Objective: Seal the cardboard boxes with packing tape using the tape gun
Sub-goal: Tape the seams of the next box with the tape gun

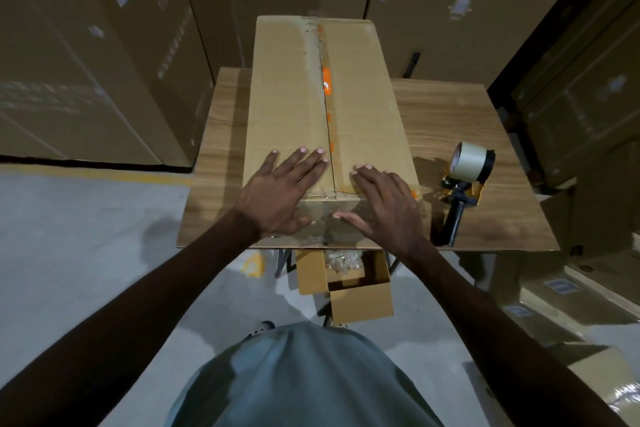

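Note:
A long cardboard box (287, 97) lies lengthwise on a small wooden table (450, 114), its two top flaps meeting at a centre seam with orange tape scraps. My left hand (277, 191) lies flat on the left flap near the box's front edge, fingers straight and spread. My right hand (384, 201) presses on the right flap at the front corner, thumb down over the front face. The tape gun (465, 184), with a black handle and a roll of pale tape, rests on the table to the right of the box, untouched.
A smaller open cardboard box (346, 284) sits on the floor under the table's front edge. Tall stacked cartons (104, 55) stand behind and to the left; more cartons (581, 97) line the right side. Grey floor lies at the left.

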`<action>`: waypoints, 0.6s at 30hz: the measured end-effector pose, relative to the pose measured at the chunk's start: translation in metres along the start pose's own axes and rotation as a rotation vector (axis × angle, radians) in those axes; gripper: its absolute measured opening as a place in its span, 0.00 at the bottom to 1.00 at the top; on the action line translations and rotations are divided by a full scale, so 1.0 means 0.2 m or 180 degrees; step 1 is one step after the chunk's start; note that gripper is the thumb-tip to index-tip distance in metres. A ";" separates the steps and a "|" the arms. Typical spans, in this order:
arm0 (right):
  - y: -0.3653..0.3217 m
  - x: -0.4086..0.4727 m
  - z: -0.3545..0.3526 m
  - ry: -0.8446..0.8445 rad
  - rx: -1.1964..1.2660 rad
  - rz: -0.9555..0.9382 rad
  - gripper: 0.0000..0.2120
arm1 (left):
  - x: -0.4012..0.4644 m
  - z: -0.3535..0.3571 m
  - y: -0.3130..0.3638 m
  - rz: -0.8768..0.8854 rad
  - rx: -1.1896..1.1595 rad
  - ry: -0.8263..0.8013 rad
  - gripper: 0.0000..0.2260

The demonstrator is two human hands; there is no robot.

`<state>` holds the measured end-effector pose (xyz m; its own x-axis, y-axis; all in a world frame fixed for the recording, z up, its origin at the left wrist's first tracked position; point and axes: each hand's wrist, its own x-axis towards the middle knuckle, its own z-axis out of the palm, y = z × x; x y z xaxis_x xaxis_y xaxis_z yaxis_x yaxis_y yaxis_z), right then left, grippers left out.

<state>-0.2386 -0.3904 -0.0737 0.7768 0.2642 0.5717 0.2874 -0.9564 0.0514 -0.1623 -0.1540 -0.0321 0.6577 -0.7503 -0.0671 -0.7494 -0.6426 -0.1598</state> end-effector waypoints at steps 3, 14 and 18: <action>-0.02 0.01 0.01 0.0084 0.0033 0.0180 0.32 | 0.00 -0.01 0.00 -0.0071 -0.0150 -0.0144 0.47; 0.16 0.22 -0.11 -0.0471 0.1300 0.0320 0.22 | 0.06 0.00 -0.07 -0.0439 -0.1567 0.0625 0.33; 0.23 0.45 -0.01 -0.0958 0.1462 0.0799 0.20 | 0.22 -0.02 -0.19 -0.1070 -0.1799 0.0198 0.34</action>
<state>-0.1566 -0.4102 -0.0185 0.9574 0.1251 0.2604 0.2354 -0.8602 -0.4523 -0.1049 -0.1634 -0.0242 0.8699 -0.4912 -0.0441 -0.4400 -0.8134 0.3807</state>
